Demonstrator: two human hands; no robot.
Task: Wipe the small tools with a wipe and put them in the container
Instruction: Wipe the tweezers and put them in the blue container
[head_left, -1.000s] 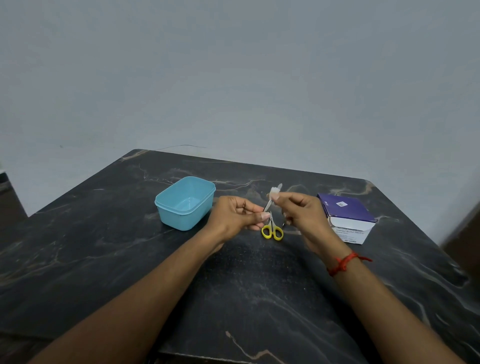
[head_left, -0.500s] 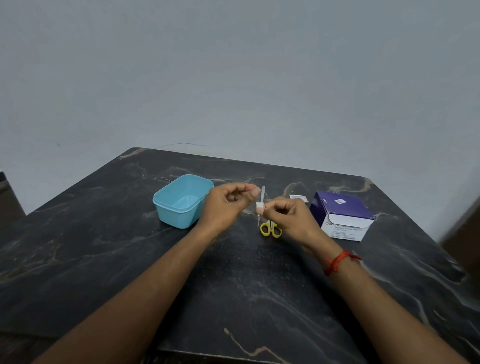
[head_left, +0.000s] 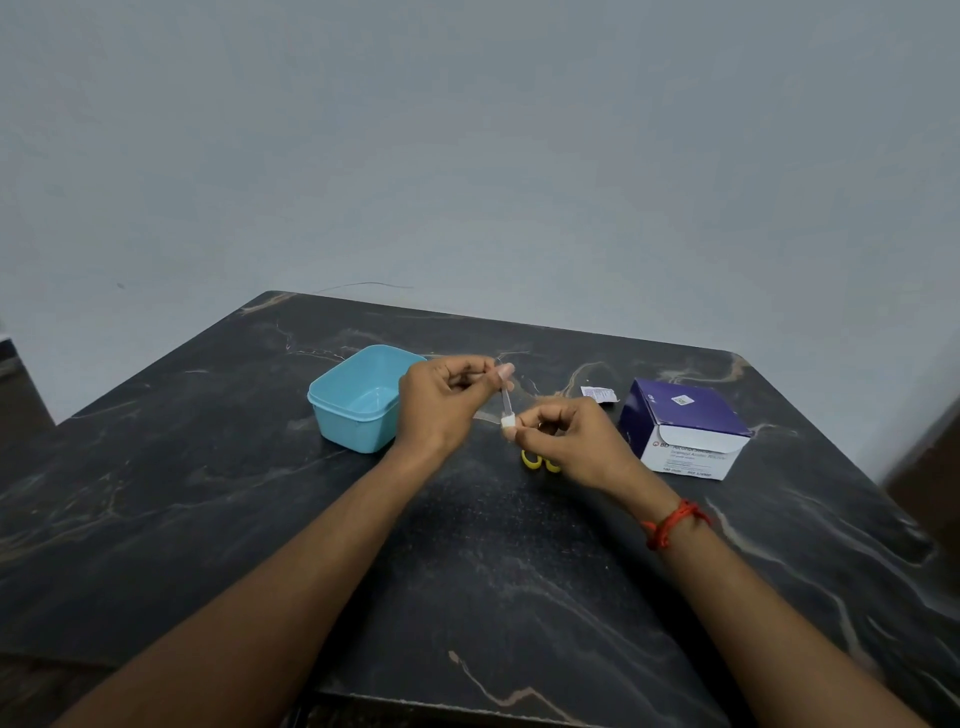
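My left hand (head_left: 441, 402) pinches the top end of a thin silvery tool (head_left: 505, 399), which hangs down toward my right hand. My right hand (head_left: 566, 441) pinches a small white wipe (head_left: 508, 422) around the tool's lower end. Small scissors with yellow handles (head_left: 531, 460) lie on the table beneath my right hand, mostly hidden by it. The light blue container (head_left: 358, 400) stands open just left of my left hand; its visible inside looks empty.
A purple and white box of wipes (head_left: 685, 428) sits right of my hands. A small torn wrapper (head_left: 598, 393) lies behind it on the dark marble table (head_left: 208, 493). The table's far edge meets a grey wall.
My left hand rose from the scissors' height and now holds the tool's upper end. My right hand slid the wipe from the tool's top down to its lower end.
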